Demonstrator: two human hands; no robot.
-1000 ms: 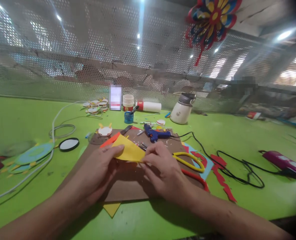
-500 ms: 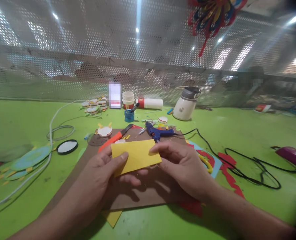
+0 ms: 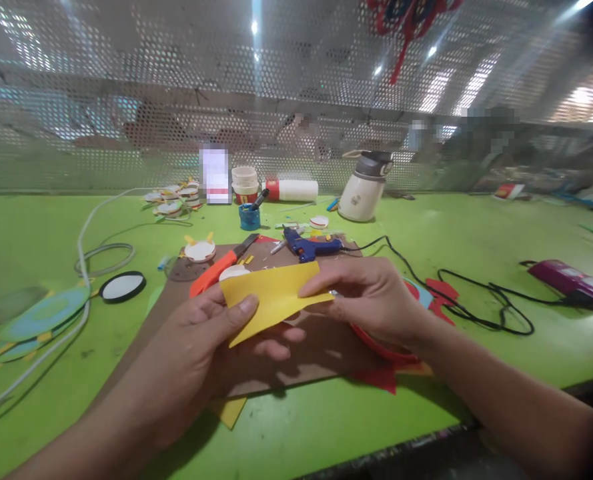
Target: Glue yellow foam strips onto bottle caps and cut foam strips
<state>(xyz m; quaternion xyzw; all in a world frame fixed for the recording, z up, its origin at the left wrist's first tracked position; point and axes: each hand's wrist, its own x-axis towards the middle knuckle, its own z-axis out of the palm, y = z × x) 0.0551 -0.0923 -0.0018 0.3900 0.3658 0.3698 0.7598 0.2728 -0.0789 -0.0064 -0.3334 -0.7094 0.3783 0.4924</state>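
A piece of yellow paper or thin card (image 3: 271, 293) is held up in front of me, slightly bent. My left hand (image 3: 221, 327) grips its left end, thumb on the face and the other fingers behind. My right hand (image 3: 371, 293) pinches the right end between thumb and fingers. Underneath lies a brown board (image 3: 296, 363). Just beyond the paper are an orange utility knife (image 3: 213, 272), a blue glue gun (image 3: 309, 245) and a white round piece (image 3: 233, 272), partly hidden by the paper.
A white disc with yellow tabs (image 3: 199, 250) sits on the board's far left. Behind stand a blue pot (image 3: 249, 217), paper cups (image 3: 245, 183), a phone (image 3: 216, 175) and a white bottle (image 3: 360, 193). Black cable (image 3: 496, 287) loops rightward; red scraps (image 3: 376, 379) lie by the board.
The yellow paper has gone from nearly flat to bent, its right end turned by my right hand. My left hand keeps its hold. The view has shifted a little.
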